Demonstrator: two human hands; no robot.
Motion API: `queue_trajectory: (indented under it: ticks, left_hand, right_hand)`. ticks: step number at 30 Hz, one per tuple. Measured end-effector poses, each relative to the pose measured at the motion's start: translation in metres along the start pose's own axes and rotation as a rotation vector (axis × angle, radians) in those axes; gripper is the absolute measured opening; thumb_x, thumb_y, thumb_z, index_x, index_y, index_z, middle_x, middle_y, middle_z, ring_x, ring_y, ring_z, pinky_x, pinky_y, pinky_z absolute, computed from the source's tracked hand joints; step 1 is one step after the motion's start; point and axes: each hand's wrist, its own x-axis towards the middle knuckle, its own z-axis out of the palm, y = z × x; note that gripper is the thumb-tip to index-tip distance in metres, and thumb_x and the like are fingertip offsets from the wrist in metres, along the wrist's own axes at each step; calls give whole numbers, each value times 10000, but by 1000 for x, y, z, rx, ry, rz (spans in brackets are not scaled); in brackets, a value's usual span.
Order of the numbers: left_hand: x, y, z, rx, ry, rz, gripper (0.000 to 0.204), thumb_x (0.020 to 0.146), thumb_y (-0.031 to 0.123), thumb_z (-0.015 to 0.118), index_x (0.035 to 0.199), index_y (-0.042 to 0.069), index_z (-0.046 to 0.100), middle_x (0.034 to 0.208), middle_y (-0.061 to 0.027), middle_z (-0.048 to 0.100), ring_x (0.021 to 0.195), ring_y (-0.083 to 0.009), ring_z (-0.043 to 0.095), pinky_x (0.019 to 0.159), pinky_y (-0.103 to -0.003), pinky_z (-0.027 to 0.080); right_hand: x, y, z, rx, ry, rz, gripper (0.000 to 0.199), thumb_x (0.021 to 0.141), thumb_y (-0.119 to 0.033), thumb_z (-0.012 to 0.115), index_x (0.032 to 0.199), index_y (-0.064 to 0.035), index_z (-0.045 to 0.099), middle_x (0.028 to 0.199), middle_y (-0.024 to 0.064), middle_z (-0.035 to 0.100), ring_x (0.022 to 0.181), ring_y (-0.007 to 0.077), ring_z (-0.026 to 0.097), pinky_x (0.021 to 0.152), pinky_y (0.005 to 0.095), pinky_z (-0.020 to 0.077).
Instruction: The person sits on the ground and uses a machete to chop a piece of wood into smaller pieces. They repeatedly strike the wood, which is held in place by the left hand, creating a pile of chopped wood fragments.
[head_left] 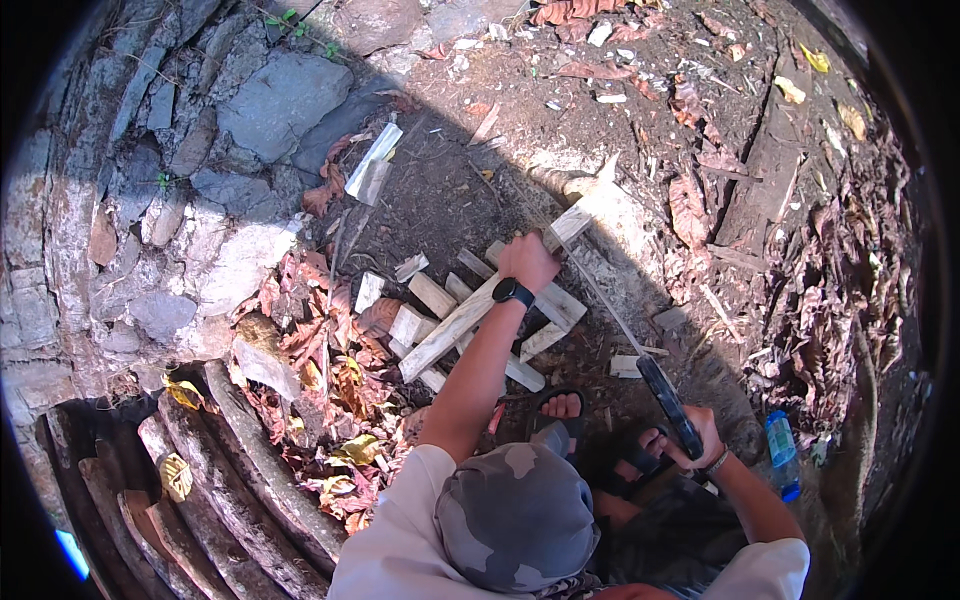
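My left hand (529,264), with a dark watch at its wrist, is closed around a long split stick of wood (450,335). The stick runs from the lower left to its pale far end beyond my fist. My right hand (708,440) grips the black handle of a machete (665,395). Its thin blade slants up and left, the tip at or very near the stick just beyond my left hand; whether it touches I cannot tell. Several split wood pieces (432,295) lie in a loose pile beneath and beside my left forearm.
Stacked logs (225,470) lie at the lower left, below a stone wall (270,105). Dry leaves (345,400) cover the ground between logs and pile. A plastic bottle with a blue cap (782,455) lies right of my right hand. My sandalled foot (562,408) is near the pile.
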Motion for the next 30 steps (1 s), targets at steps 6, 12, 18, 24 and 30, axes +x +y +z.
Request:
queue_trajectory:
  ticks: [6, 12, 18, 24, 30]
  left_hand:
    - [3, 7, -1, 42, 14, 8, 319, 751, 280, 755, 916, 16, 687, 897, -256, 709, 881, -430, 688, 787, -513, 555]
    - [-5, 17, 16, 85, 107, -53, 312, 766, 270, 733, 938, 19, 661, 875, -264, 707, 825, -438, 698, 739, -514, 566]
    - [-5, 12, 16, 65, 168, -68, 236, 764, 215, 711, 884, 18, 661, 842, -252, 706, 814, -435, 700, 728, -502, 570]
    - [-6, 18, 3, 37, 63, -43, 280, 750, 223, 720, 919, 8, 662, 858, -242, 712, 821, -418, 706, 742, -488, 578]
    - [-4, 5, 8, 12, -3, -61, 343, 753, 259, 739, 954, -6, 657, 859, -258, 706, 832, -423, 702, 752, -493, 575]
  right_hand:
    - [-3, -30, 9, 98, 23, 25, 194, 728, -139, 759, 819, -40, 619, 700, 88, 641, 592, 230, 663, 587, 319, 518]
    - [-18, -36, 26, 93, 259, 146, 196, 729, -130, 750, 809, -18, 611, 660, 118, 550, 557, 274, 582, 542, 343, 445]
    - [12, -103, 9, -13, 190, 120, 238, 714, -129, 739, 726, -37, 520, 606, 89, 503, 495, 219, 512, 507, 318, 393]
    - [-12, -42, 13, 5, 190, 164, 291, 726, -167, 781, 737, -32, 523, 593, 69, 448, 495, 202, 465, 506, 318, 386]
    - [-26, -52, 8, 48, 208, 188, 291, 738, -227, 764, 735, -34, 546, 615, 100, 504, 526, 236, 520, 537, 329, 433]
